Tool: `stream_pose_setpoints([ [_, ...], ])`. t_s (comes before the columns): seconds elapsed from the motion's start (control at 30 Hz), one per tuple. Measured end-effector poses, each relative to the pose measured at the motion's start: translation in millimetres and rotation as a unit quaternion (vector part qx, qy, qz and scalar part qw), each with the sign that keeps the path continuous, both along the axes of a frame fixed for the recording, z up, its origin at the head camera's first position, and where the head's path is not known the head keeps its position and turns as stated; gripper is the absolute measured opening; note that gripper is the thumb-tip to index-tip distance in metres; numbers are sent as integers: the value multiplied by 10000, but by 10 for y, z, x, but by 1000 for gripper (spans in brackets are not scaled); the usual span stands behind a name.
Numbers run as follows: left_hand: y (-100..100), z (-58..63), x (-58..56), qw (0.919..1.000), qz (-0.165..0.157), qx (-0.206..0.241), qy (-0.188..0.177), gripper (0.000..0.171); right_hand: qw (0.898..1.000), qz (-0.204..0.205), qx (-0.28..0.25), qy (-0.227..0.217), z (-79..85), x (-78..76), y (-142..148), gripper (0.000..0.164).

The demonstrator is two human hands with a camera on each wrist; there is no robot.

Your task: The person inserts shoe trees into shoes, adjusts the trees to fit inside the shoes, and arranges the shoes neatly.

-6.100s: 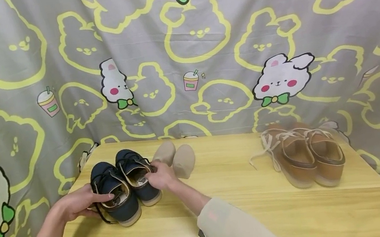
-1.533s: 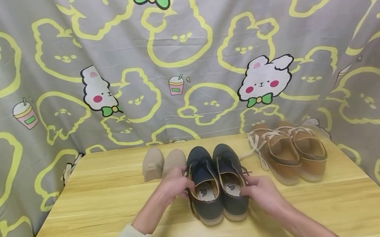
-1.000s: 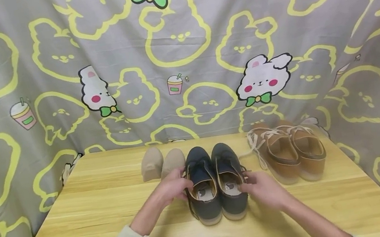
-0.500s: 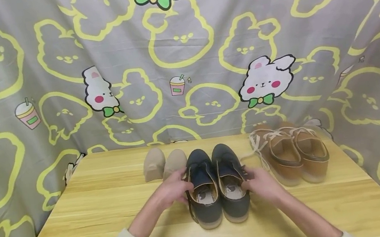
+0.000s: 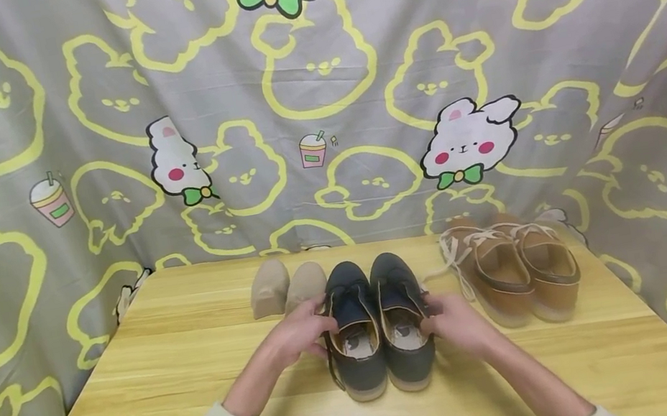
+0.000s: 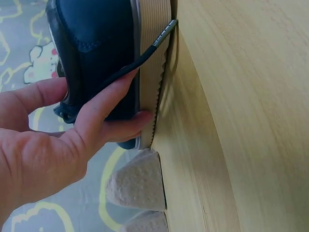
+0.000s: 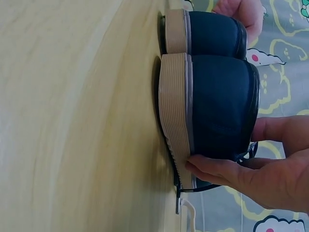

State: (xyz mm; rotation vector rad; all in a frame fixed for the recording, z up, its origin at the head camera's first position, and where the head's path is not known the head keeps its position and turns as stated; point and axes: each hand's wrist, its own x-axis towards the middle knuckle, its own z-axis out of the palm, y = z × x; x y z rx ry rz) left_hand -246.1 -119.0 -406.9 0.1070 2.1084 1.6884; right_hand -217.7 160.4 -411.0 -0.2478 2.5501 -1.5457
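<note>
Two navy lace-up shoes stand side by side at mid-table in the head view, toes toward the curtain. My left hand (image 5: pixel 297 334) grips the left shoe (image 5: pixel 363 372) by its outer side, thumb over the collar. In the left wrist view, two fingers (image 6: pixel 108 99) lie along its side and pale ridged sole, beside a dangling black lace (image 6: pixel 145 57). My right hand (image 5: pixel 459 323) holds the right shoe (image 5: pixel 411 366) likewise, thumb at the collar. The right wrist view shows a fingertip of this right hand (image 7: pixel 270 174) against the sole, with a lace end hanging below.
Two beige toe-shaped pieces (image 5: pixel 270 289) sit just left of the navy shoes. A pair of brown shoes (image 5: pixel 500 269) with loose white laces stands at the right rear. A patterned grey curtain (image 5: pixel 339 40) rises behind the wooden table (image 5: pixel 159 388).
Since the earliest frame, both hands have brought the navy shoes rightward, from left of the beige pieces to right of them. Over the last second, hands and shoes have barely shifted.
</note>
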Motion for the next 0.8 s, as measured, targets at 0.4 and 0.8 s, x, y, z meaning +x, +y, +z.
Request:
stream_pose_setpoints([
  [0.4, -27, 11, -3, 9999, -45, -110, 42, 87, 9983, 573, 30, -54, 9, 32, 82, 53],
  [0.8, -76, 29, -49, 9996, -78, -260, 80, 85, 9980, 259, -322, -482, -13, 2, 207, 78],
])
